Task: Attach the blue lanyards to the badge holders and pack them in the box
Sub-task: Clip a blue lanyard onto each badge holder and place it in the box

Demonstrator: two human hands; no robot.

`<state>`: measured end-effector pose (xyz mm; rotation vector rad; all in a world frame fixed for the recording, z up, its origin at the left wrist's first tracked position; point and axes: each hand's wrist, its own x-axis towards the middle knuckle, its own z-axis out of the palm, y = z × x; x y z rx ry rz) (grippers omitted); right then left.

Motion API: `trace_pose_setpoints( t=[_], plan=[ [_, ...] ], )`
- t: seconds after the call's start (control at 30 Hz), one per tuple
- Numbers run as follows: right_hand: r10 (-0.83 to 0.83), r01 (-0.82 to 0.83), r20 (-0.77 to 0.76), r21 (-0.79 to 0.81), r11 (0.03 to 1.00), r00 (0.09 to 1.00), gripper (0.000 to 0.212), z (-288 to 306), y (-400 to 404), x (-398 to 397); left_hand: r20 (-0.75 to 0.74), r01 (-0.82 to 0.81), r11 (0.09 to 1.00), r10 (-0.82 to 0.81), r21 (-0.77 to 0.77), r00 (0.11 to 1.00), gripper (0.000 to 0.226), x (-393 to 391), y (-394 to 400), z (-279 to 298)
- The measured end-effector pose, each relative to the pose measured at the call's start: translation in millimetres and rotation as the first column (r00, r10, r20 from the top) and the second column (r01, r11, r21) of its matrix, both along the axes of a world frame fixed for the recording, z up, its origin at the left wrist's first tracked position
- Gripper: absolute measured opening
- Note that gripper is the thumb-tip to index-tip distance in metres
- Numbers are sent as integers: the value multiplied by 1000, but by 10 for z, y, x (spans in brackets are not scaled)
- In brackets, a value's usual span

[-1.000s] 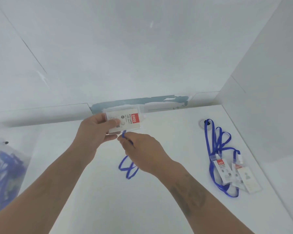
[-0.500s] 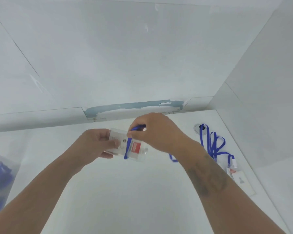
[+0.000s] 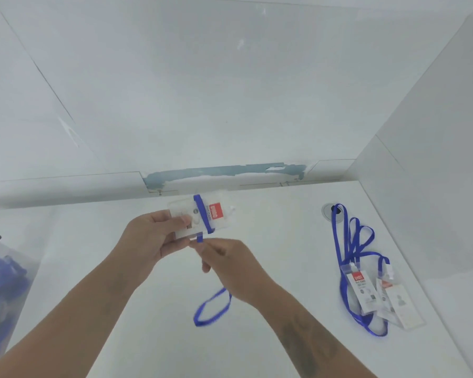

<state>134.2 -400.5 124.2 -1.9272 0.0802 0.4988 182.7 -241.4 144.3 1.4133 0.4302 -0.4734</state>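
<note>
Both hands are up over the white table (image 3: 257,350), working in the middle of the scene. The left hand (image 3: 150,238) grips a clear badge holder (image 3: 200,216), thumb pressed on its front face and fingers curled behind, holding it tilted above the table. A blue lanyard (image 3: 202,214) runs across the front of that holder, from its far edge down to its near edge. Right at the near edge, the right hand (image 3: 230,266) pinches the strap between thumb and forefinger, the other fingers curled in under the palm. Below the right hand a loop of the same strap hangs down, blurred, near the table top.

Over on the right side of the table lie two finished badges (image 3: 380,296), side by side and overlapping a little, each with a blue strap clipped on. Their straps (image 3: 350,241) trail away to the far side in long loops, one passing over a round cable hole (image 3: 331,211) in the table.

At the far left edge sits a clear plastic bag (image 3: 0,282) with more blue straps inside, only partly in view.
</note>
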Motion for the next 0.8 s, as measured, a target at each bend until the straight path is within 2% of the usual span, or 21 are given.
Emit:
trace_pose_setpoints(
  t=[0.07, 0.13, 0.2, 0.27, 0.33, 0.47, 0.57, 0.67, 0.73, 0.8],
  plan=[
    [173, -151, 72, -243, 958, 982, 39, 74, 7, -55, 50, -4, 971, -8, 239, 999, 10, -7, 35, -37],
    [319, -215, 138, -490, 845, 938, 35, 216, -69, -9, 107, 55, 925, -102, 375, 989, 4, -30, 58, -38],
    [356, -204, 180, -555, 806, 917, 25, 368, -157, 102, 113, 147, 884, -218, 444, 969, 7, -68, 111, -33],
    [335, -186, 226, -502, 845, 915, 16, 492, -252, 213, 74, 272, 847, -341, 457, 937, 9, -102, 134, -11],
    [287, -183, 236, -381, 906, 928, 8, 563, -322, 331, 23, 407, 813, -457, 417, 889, 9, -124, 144, 35],
    [117, -105, 147, -89, 991, 982, 2, 558, -388, 447, -1, 532, 828, -541, 176, 841, 10, -165, 215, 137],
    [-64, 59, 70, 72, 996, 995, 12, 364, -373, 405, 4, 396, 913, -398, -93, 917, 21, -190, 280, 171],
    [-67, 67, 42, -7, 998, 997, 26, 166, -183, 190, -15, 133, 969, -139, -208, 990, 19, -171, 283, 132],
    [16, -13, 88, -39, 999, 996, 31, 116, 8, -6, -39, -15, 990, 10, -144, 999, 18, -166, 281, 59],
    [171, -136, 140, -231, 963, 975, 30, 122, 115, -155, -17, -81, 996, 82, 45, 996, 14, -181, 274, -20]
  ],
)
